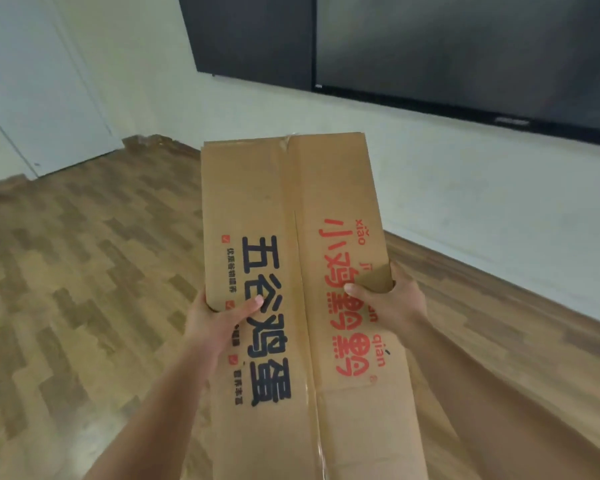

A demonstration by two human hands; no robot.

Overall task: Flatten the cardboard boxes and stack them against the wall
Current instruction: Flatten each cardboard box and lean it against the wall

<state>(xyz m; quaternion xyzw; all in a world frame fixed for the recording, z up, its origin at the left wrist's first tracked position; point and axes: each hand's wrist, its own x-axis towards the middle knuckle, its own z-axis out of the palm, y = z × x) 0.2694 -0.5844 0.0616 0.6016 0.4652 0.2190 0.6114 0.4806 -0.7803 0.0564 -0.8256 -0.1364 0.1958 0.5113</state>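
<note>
A flattened brown cardboard box [284, 188] with dark blue and red printed characters is held lengthwise in front of me, above the wooden floor. Its far end points toward the white wall [465, 188]. My left hand [219, 315] grips the box's left edge, thumb on top. On the right edge, my right hand [388, 299] holds it with the thumb over the red print and fingers wrapped underneath. A crease runs down the middle of the box between two panels.
A large dark screen [430, 46] hangs on the wall ahead. A white door [32, 98] stands at the left. More brown cardboard [149, 142] lies on the floor near the corner by the door. Wooden floor [84, 271] spreads left and right.
</note>
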